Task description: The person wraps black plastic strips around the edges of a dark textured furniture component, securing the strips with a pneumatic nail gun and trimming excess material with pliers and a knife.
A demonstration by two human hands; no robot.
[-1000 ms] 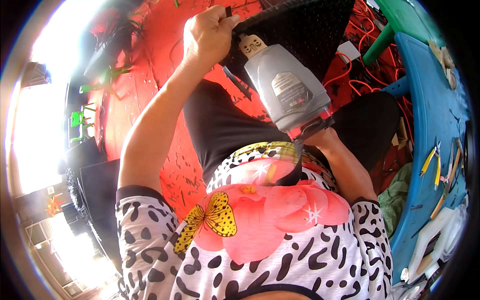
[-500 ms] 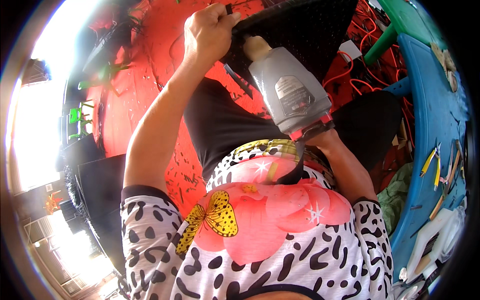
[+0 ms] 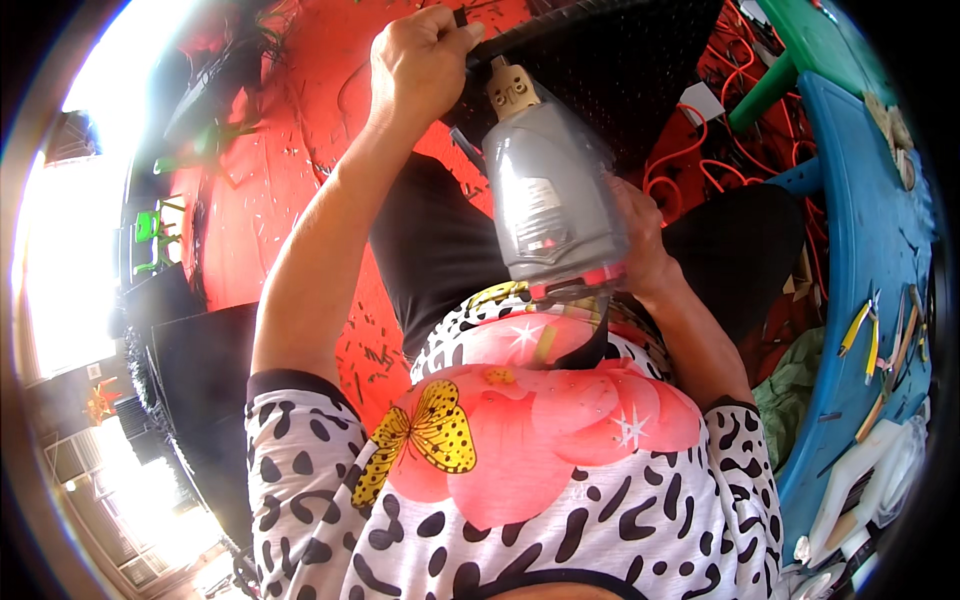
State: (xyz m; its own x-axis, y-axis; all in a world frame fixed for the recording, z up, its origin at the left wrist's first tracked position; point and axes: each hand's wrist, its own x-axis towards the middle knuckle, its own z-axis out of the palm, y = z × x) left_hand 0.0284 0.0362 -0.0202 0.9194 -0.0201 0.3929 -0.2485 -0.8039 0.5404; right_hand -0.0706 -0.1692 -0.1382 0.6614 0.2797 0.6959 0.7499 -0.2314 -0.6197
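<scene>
My left hand (image 3: pixel 415 62) is closed around a narrow black strip (image 3: pixel 461 17) at the edge of a dark, textured woven panel (image 3: pixel 625 75). In my right hand (image 3: pixel 645 235) is a grey staple gun (image 3: pixel 550 190), gripped along its right side, the fingers partly hidden behind the body. The tool has a brass-coloured metal nose (image 3: pixel 512 90) and a red rear end. Its nose points up against the panel's edge, just below my left fist. Whether the tip touches the strip I cannot tell.
A blue table (image 3: pixel 850 230) on the right carries yellow-handled pliers (image 3: pixel 855 328) and other hand tools. Behind it stands a green stool (image 3: pixel 790 60). Orange-red hoses (image 3: pixel 705 170) tangle on the floor beyond my right knee. Small dark scraps (image 3: pixel 375 355) litter the red floor.
The staple gun has shifted slightly left and rolled, so its screwed metal nose now faces up. My right hand has moved up along it. My left hand has hardly moved.
</scene>
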